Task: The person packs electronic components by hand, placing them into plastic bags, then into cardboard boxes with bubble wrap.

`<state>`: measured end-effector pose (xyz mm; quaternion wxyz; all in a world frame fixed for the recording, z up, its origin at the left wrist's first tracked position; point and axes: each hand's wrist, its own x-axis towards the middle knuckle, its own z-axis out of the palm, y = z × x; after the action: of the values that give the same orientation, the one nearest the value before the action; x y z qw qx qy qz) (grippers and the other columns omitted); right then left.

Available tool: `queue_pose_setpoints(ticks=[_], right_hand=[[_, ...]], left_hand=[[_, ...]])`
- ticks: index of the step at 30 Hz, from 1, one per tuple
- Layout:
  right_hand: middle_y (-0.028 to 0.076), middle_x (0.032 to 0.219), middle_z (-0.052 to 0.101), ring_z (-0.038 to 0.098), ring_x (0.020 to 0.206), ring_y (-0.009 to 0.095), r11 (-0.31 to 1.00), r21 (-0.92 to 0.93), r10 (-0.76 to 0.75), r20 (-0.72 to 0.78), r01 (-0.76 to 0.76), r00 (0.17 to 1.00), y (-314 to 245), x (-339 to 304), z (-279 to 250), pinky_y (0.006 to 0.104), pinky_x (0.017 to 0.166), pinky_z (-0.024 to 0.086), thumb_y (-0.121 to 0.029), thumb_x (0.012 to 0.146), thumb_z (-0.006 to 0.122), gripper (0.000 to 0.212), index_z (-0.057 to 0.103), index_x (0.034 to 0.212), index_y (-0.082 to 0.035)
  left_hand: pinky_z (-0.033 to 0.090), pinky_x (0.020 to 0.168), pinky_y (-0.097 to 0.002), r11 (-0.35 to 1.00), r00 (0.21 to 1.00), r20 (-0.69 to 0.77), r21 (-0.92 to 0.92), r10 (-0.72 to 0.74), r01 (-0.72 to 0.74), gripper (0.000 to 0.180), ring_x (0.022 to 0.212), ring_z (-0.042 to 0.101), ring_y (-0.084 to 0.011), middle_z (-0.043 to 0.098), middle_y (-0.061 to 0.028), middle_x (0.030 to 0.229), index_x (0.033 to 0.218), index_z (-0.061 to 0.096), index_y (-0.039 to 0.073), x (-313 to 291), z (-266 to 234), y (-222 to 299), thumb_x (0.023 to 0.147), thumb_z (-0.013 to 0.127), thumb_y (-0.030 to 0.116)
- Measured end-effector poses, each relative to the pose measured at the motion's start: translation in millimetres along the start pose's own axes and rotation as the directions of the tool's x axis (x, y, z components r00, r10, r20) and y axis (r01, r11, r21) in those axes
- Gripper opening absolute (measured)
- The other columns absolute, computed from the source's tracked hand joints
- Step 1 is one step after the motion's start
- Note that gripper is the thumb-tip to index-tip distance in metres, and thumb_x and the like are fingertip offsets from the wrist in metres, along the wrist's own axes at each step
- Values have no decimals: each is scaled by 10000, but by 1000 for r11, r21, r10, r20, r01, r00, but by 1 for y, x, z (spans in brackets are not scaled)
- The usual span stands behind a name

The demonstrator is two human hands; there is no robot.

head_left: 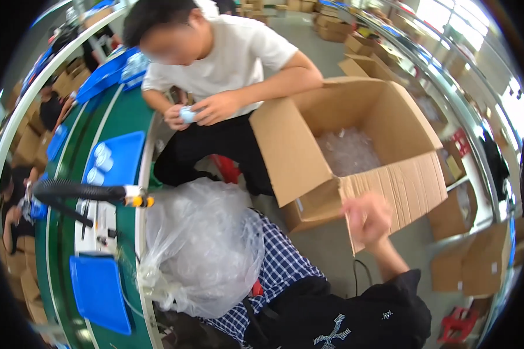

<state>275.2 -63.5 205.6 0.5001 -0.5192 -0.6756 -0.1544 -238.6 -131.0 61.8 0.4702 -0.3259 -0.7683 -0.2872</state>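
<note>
My right hand (368,220) is raised in front of the near flap (402,195) of a large open cardboard box (314,205). Its fingers look curled and closed, though blurred; anything inside them is too unclear to make out. Clear thin plastic pieces (349,152) lie at the bottom of the box. A big, crumpled clear plastic bag (206,244) rests over my lap, on a blue-and-white checked cloth (288,253). My left hand does not show.
Left of me runs a green conveyor table with a blue tray (99,291), another blue tray holding white cups (103,157), and a black hose (81,191) over a white device. Across from me, a seated co-worker (221,58) holds a small light-blue item (187,114). Cardboard boxes line the right.
</note>
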Motion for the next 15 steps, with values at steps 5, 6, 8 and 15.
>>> queue_pose_setpoints(ticks=[5,6,8,15], right_hand=[[95,708,648,610,581,148,830,-74,558,88,-554,825,187,14,-13,280,572,485,-68,832,516,125,623,879,-24],[106,720,653,623,598,163,771,-83,635,162,-631,755,232,15,-6,296,599,496,-123,840,517,152,623,897,-30],[142,745,658,655,677,200,750,-450,658,440,-484,611,332,-9,23,324,637,510,-211,813,546,222,629,928,-40],[86,1100,628,576,1061,245,677,-601,539,798,424,271,456,-97,148,420,848,474,-250,785,559,325,629,1076,-123]], left_hand=[[372,664,-375,912,917,252,-350,310,-213,258,657,539,-211,622,-53,870,764,649,112,-28,-17,83,896,531,301],[372,664,-375,909,914,253,-356,319,-218,258,657,539,-211,622,-53,870,764,649,112,-29,-18,91,896,531,301],[387,644,-368,852,816,327,-399,477,-338,245,611,548,-193,634,-44,799,777,652,86,-26,-19,97,890,546,275],[331,832,-430,902,606,669,-336,431,-270,247,701,562,-220,648,-67,757,887,674,72,-37,-38,70,890,540,280]])
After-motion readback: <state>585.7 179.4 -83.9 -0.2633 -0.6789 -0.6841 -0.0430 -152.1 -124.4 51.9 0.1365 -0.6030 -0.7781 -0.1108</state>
